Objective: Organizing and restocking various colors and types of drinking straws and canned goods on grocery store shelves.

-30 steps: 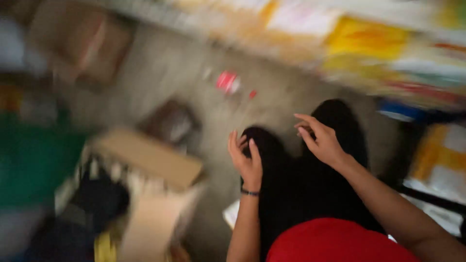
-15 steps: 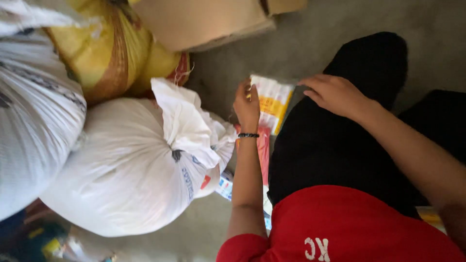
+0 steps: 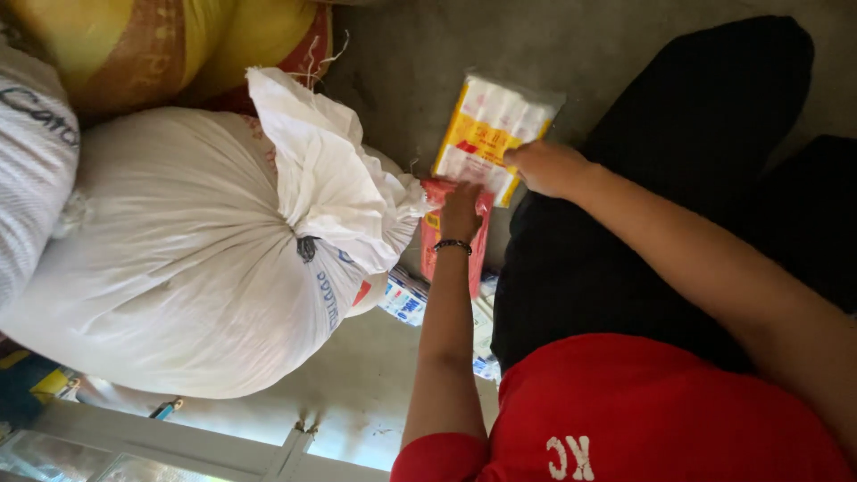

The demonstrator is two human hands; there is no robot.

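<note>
Right hand point(image 3: 546, 168) first: its fingers curl down onto the near edge of a yellow and white packet point(image 3: 489, 134), pinching that edge, so the packet lies just beyond the fingertips, flat on the grey concrete floor point(image 3: 420, 54). Left hand point(image 3: 461, 211) sits just beside it, fingers bent and pressed on the top of a red packet point(image 3: 475, 259), which runs from under those fingers back along the wrist; whether they grip it or only rest on it, I cannot tell. A dark bead bracelet point(image 3: 453, 245) rings that left wrist. Under the red packet, further back from the fingers, blue and white packets point(image 3: 406, 302) peek out in a loose stack. Off to the side of the left fingers, almost touching them, the knotted neck of a big white woven sack point(image 3: 196, 259) flares out, and the sack's round body fills the space beyond. Past that, a yellow sack point(image 3: 178, 45) lies against it, and another white sack point(image 3: 31, 170) with dark lettering sits at the frame edge. Behind both hands, black trousers point(image 3: 678, 178) and a red shirt point(image 3: 661, 411).
</note>
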